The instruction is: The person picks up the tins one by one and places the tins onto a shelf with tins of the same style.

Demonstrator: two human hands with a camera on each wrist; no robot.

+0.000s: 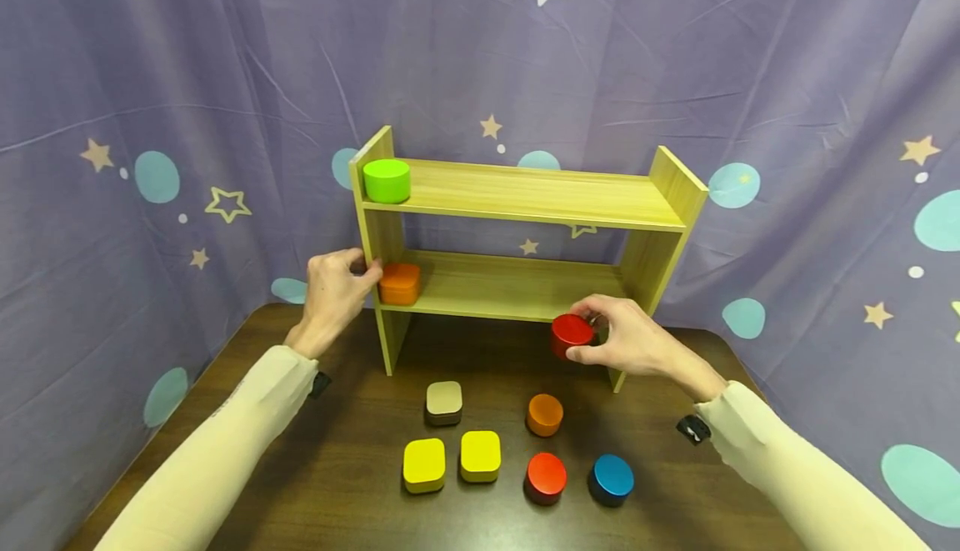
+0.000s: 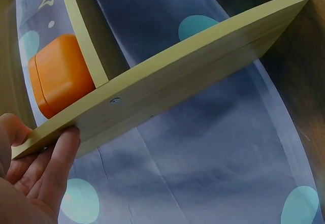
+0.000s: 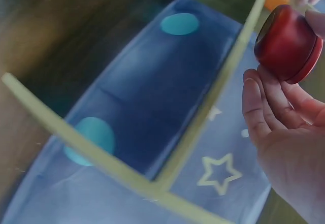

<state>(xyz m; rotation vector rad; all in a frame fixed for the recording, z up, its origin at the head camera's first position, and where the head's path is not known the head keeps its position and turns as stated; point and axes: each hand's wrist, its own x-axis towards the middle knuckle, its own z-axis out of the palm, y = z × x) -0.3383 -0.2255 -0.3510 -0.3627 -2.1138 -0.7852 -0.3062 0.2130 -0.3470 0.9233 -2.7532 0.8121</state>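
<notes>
A dark brown wooden table (image 1: 337,484) is carrying a pale two-tier wooden shelf (image 1: 525,192) near its back edge. The left hand (image 1: 336,288) is pinching the shelf's left upright (image 1: 386,238); the right hand (image 1: 630,336) is gripping a glossy red cylindrical metal tin (image 1: 570,333) — near the lower board's (image 1: 510,286) front right corner. An orange rounded-square tin (image 1: 400,286) is sitting at that board's front left corner.

A round red tin (image 1: 570,334) (lidded, shiny) aloft near the lower right of an upright wooden shelf (image 1: 525,190)
</notes>
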